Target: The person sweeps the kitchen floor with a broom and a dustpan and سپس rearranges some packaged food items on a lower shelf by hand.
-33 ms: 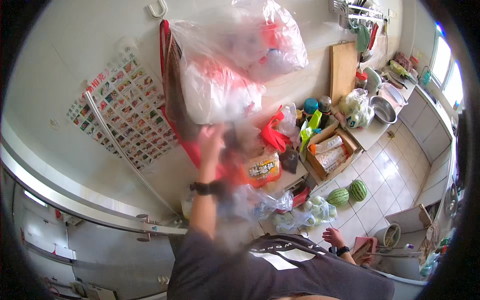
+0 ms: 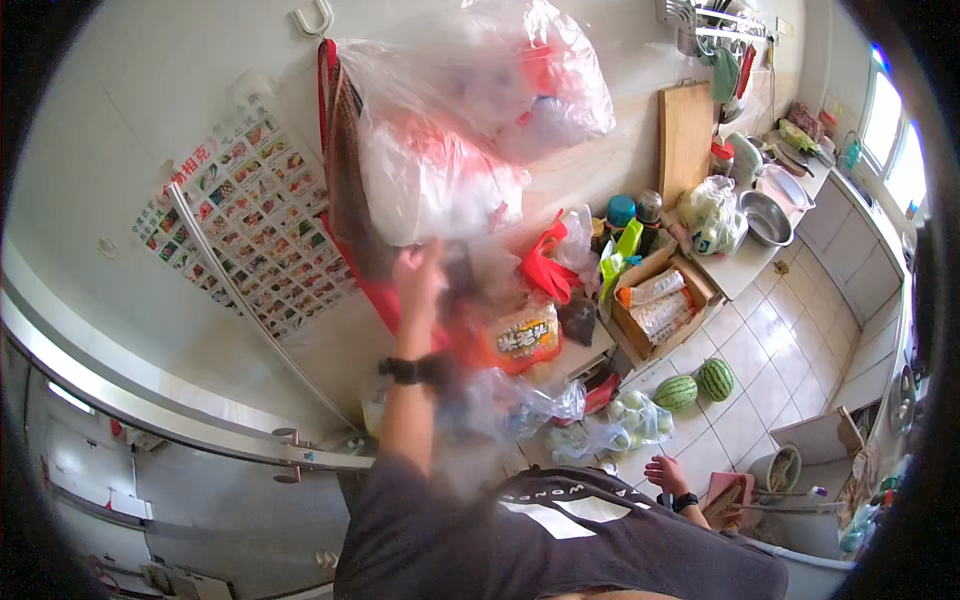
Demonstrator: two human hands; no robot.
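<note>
My left hand (image 2: 420, 275) is raised in front of the wall, just under a hanging clear plastic bag (image 2: 435, 185) with white and red contents. Blur over its fingers hides whether they grip anything. Beside it, a long mesh bag with red edging (image 2: 343, 150) hangs from a white hook (image 2: 315, 18). A second clear bag (image 2: 560, 90) bulges above and to the right. My right hand (image 2: 667, 474) hangs low by my side, fingers apart and holding nothing, above the tiled floor.
An orange snack bag (image 2: 527, 338), a red bag (image 2: 550, 262) and an open carton (image 2: 640, 340) stand along the wall. Two watermelons (image 2: 677, 393) and a bag of green produce (image 2: 635, 422) lie on the floor. The counter (image 2: 745, 272) holds a metal bowl (image 2: 767, 219). A door handle (image 2: 287, 455) is at left.
The fingers of my left hand have shifted very slightly beneath the hanging bag. My right hand and everything around it look the same.
</note>
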